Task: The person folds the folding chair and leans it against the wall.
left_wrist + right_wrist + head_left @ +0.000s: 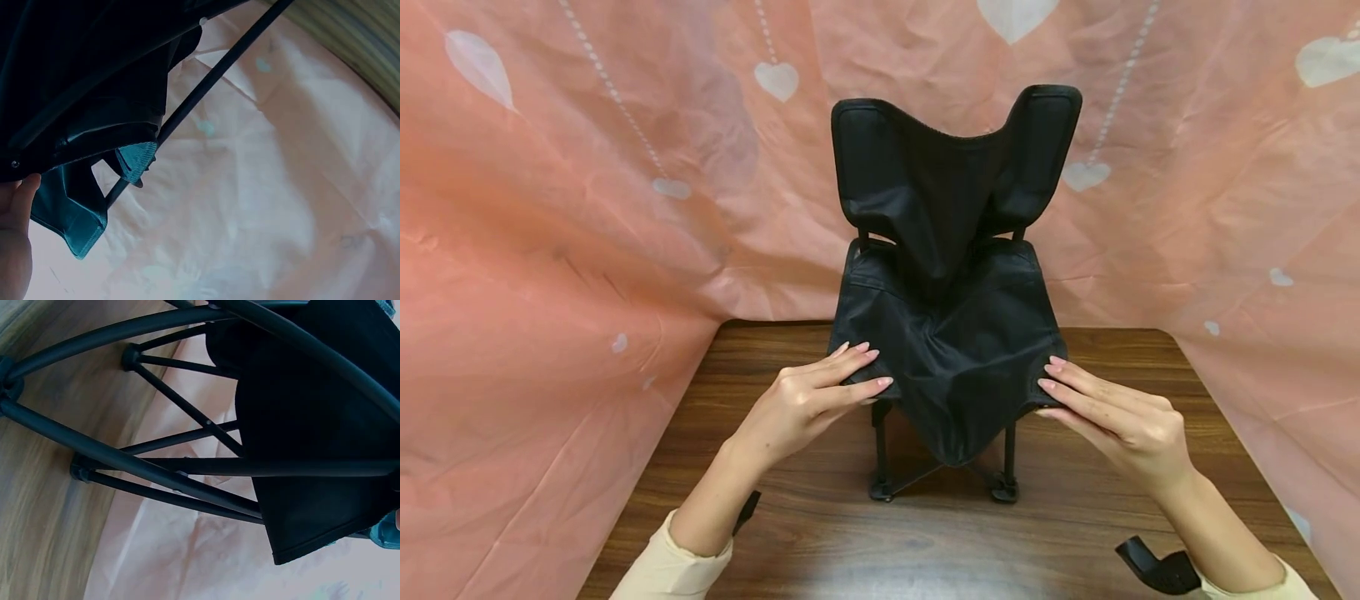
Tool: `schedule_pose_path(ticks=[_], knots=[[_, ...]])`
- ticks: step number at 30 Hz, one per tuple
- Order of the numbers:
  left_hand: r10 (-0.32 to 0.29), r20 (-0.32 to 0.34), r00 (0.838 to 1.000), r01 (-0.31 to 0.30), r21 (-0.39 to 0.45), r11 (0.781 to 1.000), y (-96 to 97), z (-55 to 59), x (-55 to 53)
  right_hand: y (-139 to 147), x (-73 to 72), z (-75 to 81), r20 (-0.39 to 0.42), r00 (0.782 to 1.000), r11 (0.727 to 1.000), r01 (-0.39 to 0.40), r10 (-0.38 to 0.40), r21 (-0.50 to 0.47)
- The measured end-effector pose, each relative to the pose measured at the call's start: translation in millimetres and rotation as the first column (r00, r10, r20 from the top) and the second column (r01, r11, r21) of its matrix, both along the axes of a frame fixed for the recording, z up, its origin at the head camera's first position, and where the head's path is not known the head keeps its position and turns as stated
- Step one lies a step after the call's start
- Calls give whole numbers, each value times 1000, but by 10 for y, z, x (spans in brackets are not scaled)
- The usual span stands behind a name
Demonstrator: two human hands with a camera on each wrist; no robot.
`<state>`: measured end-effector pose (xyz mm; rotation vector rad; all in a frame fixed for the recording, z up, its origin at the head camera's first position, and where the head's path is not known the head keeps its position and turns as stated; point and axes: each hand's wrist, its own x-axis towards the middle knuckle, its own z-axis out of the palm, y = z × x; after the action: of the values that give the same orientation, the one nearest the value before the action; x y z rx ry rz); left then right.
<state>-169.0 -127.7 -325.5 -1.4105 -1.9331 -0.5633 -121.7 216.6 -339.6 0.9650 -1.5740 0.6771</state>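
A black folding chair [947, 333] stands on the wooden table, its fabric seat sagging in the middle. My left hand [801, 404] pinches the seat's front left corner, fingers lying over the top. In the left wrist view, the thumb [24, 200] presses against the dark fabric edge near a rivet. At the front right corner my right hand [1123, 417] holds the seat edge, fingers above and thumb below. From the right wrist view, the crossed leg tubes [187, 467] show under the seat fabric; that hand is almost wholly out of frame there.
Pink cloth [625, 208] printed with white hearts hangs behind the chair and along both sides. The brown wooden tabletop [820, 533] lies under the chair's feet. A black strap [1157, 567] sits at the right wrist.
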Motion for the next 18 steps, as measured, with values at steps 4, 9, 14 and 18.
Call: schedule_pose_path(ticks=[4,9,14,18], knots=[[-1,-1,1000,1,8,1000,33,22,1,-30,-13,22,-8,1000,1000,12,-12,0],[-12,-24,1000,13,29,999,84,49,-8,-94,-22,84,-17,1000,1000,-1,0,-6],[-33,-32,999,35,57,998,166,98,-15,-200,-23,168,-32,999,999,-37,36,-28],[-42,-34,999,45,70,997,238,142,-22,-284,-39,224,-45,997,997,-58,57,-40]])
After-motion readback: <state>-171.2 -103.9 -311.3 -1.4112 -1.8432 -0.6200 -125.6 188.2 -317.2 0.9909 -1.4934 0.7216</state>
